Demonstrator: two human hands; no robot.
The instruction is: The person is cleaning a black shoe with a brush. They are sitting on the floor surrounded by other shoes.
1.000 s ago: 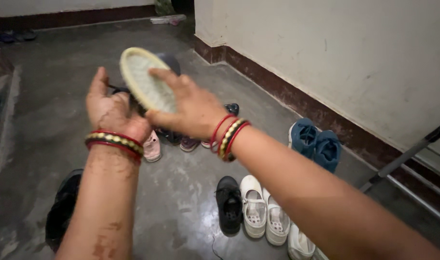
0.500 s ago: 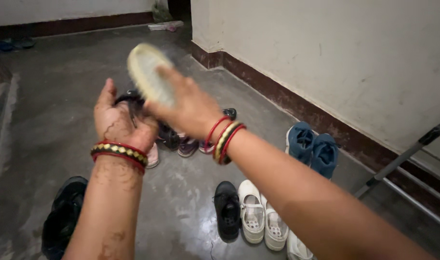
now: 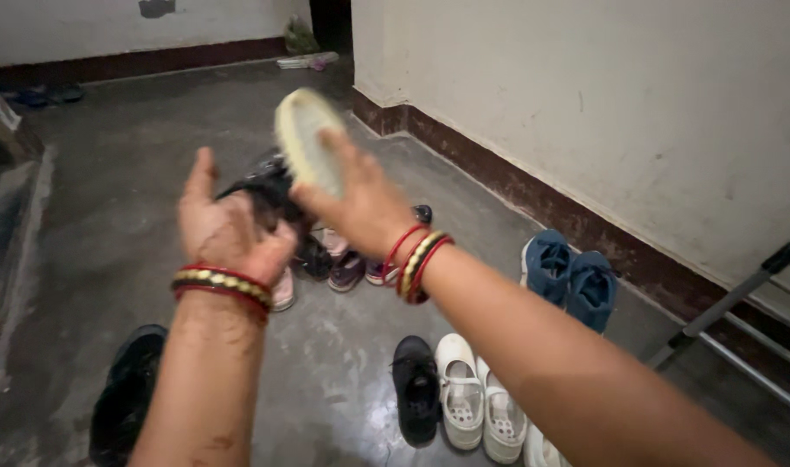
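Since half a second ago both hands and the brush have shifted rightward and slightly up in the head view; the brush is now seen tilted more edge-on.

Head view: the right hand [image 3: 360,203] is closed on an oval pale brush [image 3: 308,138], fingers [image 3: 347,160] wrapped over its back, bristle face turned left toward the dark shoe [image 3: 269,192]. The brush is pressed against, or just beside, the shoe's upper; motion blur prevents telling which. The shoe is gripped by the left hand [image 3: 226,229], fingers curled around it from below, thumb raised. Red and gold bangles [image 3: 222,285] are worn on both wrists. On the floor [image 3: 92,216] below: a black shoe [image 3: 415,389], white shoes [image 3: 477,406], blue shoes [image 3: 568,277], small pinkish shoes [image 3: 347,270]. A black shoe [image 3: 127,398] is noted lower left.
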